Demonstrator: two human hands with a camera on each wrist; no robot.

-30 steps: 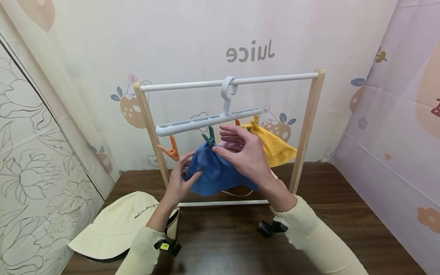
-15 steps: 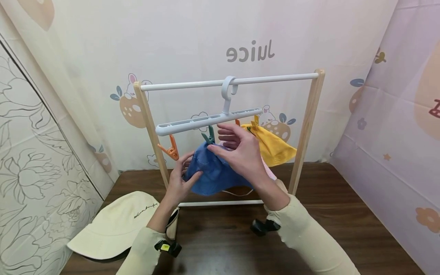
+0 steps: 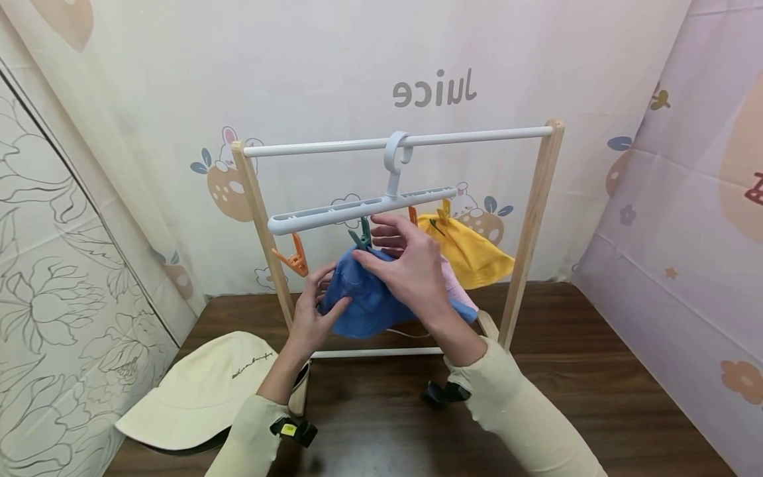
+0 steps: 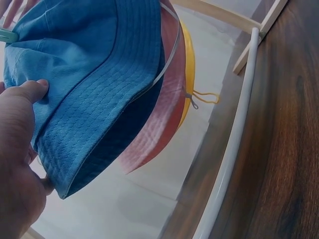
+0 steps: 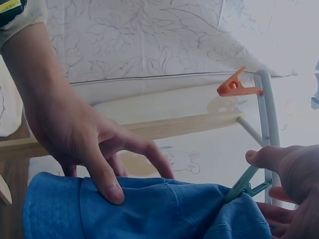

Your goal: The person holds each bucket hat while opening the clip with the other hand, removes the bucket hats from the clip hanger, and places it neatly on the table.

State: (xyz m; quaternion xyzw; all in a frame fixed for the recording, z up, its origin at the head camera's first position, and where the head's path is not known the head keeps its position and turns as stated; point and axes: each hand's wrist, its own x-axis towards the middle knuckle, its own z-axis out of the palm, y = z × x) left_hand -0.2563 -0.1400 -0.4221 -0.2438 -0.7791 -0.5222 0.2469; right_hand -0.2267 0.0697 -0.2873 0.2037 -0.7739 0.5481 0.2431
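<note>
Blue fabric bucket hat [image 3: 369,305]: brim down, long axis left-right
Left hand [image 3: 311,311]: pinches hat
Right hand [image 3: 414,270]: fingers wide

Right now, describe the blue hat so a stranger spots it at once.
Find the wooden-sided rack, then the pale hanger on its top bar. Below it, at the green clip, the left hand holds the blue hat; its blue sets it apart from the pink hat and yellow hat beyond.
</note>
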